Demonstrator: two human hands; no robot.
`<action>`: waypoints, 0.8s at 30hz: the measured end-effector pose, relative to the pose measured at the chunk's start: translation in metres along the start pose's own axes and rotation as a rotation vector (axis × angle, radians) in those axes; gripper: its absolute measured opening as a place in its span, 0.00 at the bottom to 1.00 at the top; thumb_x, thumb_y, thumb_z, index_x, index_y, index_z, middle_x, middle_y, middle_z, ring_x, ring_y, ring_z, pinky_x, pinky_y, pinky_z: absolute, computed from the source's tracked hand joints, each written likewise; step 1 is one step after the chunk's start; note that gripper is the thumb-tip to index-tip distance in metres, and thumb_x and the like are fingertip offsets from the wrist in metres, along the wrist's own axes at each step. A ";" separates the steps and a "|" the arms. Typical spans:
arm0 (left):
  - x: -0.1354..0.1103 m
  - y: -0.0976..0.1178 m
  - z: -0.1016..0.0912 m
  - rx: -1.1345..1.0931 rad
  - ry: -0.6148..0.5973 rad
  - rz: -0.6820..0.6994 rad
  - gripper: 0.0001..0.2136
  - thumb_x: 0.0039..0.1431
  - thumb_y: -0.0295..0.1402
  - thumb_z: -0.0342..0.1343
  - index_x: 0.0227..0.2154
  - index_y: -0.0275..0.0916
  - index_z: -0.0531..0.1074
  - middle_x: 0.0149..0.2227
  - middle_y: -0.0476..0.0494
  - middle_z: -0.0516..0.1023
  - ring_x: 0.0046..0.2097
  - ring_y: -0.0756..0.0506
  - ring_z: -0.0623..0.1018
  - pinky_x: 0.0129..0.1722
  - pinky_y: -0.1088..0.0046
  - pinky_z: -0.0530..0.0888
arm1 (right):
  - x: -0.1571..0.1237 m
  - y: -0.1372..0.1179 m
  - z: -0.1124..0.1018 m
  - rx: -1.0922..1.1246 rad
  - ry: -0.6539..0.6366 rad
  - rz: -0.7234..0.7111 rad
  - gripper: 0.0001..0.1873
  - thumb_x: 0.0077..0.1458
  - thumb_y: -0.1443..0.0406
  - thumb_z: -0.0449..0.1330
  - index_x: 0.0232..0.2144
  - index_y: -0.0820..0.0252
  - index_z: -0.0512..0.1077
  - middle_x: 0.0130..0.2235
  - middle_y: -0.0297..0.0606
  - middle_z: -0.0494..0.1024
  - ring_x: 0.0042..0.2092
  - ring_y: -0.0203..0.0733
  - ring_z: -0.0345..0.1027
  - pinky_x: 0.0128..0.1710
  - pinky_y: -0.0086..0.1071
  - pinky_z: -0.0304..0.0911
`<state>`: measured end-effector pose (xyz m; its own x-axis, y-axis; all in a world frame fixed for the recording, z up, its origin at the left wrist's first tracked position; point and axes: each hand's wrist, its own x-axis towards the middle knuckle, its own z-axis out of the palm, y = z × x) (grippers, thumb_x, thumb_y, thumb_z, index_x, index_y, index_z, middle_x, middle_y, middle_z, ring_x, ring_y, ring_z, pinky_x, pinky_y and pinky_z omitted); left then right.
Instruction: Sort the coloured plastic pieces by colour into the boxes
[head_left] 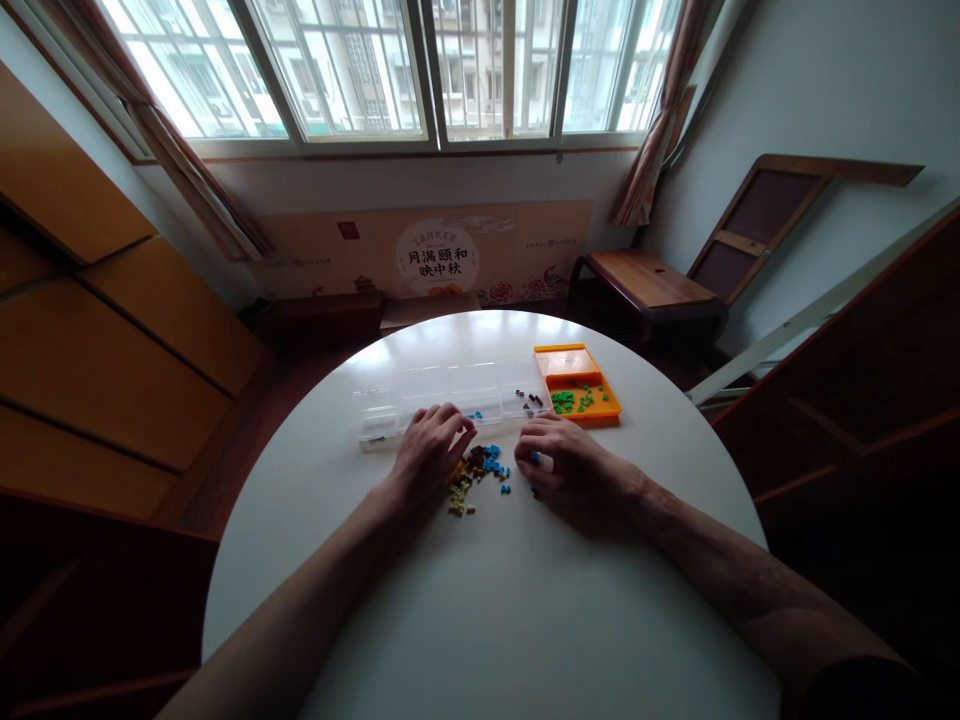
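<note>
A small heap of tiny bricks (478,472), blue, brown and yellow, lies on the round white table (495,610). My left hand (429,452) rests at the heap's left edge with its fingers curled down onto the bricks. My right hand (564,462) sits just to the heap's right, fingers bent, pinching a small blue brick (535,458) at its fingertips. Behind both hands stands a clear compartment box (450,395) holding a few blue and dark pieces.
An orange tray (577,385) with green and orange pieces sits right of the clear box. A wooden bench (645,285) and a leaning wooden frame stand at the back right; wooden cabinets fill the left. A window spans the far wall.
</note>
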<state>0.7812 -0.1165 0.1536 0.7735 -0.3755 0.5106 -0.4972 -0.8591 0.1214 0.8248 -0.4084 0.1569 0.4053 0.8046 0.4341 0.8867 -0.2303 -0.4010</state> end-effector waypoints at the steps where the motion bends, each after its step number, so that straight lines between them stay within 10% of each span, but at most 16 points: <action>1: 0.001 0.000 0.000 0.005 0.015 -0.009 0.08 0.76 0.35 0.56 0.40 0.41 0.77 0.42 0.43 0.81 0.43 0.41 0.78 0.48 0.61 0.69 | 0.000 0.000 0.000 0.002 0.002 0.000 0.05 0.63 0.69 0.65 0.35 0.53 0.74 0.37 0.34 0.81 0.41 0.43 0.73 0.53 0.39 0.65; 8: 0.010 0.004 -0.004 0.055 0.190 -0.118 0.10 0.78 0.36 0.54 0.42 0.41 0.79 0.41 0.43 0.81 0.44 0.41 0.78 0.47 0.60 0.68 | 0.000 0.001 0.002 -0.005 0.002 -0.020 0.05 0.63 0.69 0.64 0.36 0.54 0.75 0.37 0.34 0.81 0.41 0.43 0.73 0.54 0.40 0.65; 24: -0.001 -0.004 0.000 0.068 0.100 -0.055 0.05 0.71 0.31 0.62 0.40 0.44 0.83 0.43 0.43 0.82 0.43 0.41 0.79 0.46 0.61 0.69 | -0.001 -0.001 -0.002 -0.005 0.008 0.004 0.07 0.62 0.72 0.65 0.36 0.54 0.75 0.37 0.34 0.80 0.40 0.42 0.73 0.54 0.39 0.66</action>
<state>0.7825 -0.1125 0.1521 0.7540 -0.2940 0.5874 -0.4252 -0.9000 0.0954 0.8241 -0.4107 0.1584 0.4107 0.7991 0.4390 0.8861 -0.2363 -0.3988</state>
